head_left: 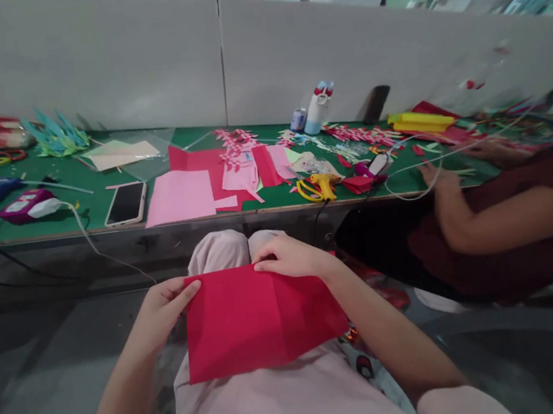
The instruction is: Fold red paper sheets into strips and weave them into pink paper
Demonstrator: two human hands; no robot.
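A sheet of red paper (235, 326) lies across my lap, with a faint crease running down its right part. My left hand (167, 301) pinches its upper left corner between thumb and fingers. Along the top edge, right of the middle, my right hand (290, 257) grips the same sheet, thumb on the near side. Beyond my knees, pink paper (179, 197) overlaps more red paper (193, 160) at the front of the green table.
On the table (85, 167) lie a phone (126, 204), a purple device (27, 205) with a cable, yellow-handled scissors (309, 191) and a yellow glue gun (324, 186). A white bottle (319, 109) stands farther back. A co-worker's hand (439, 177) rests on the table at right.
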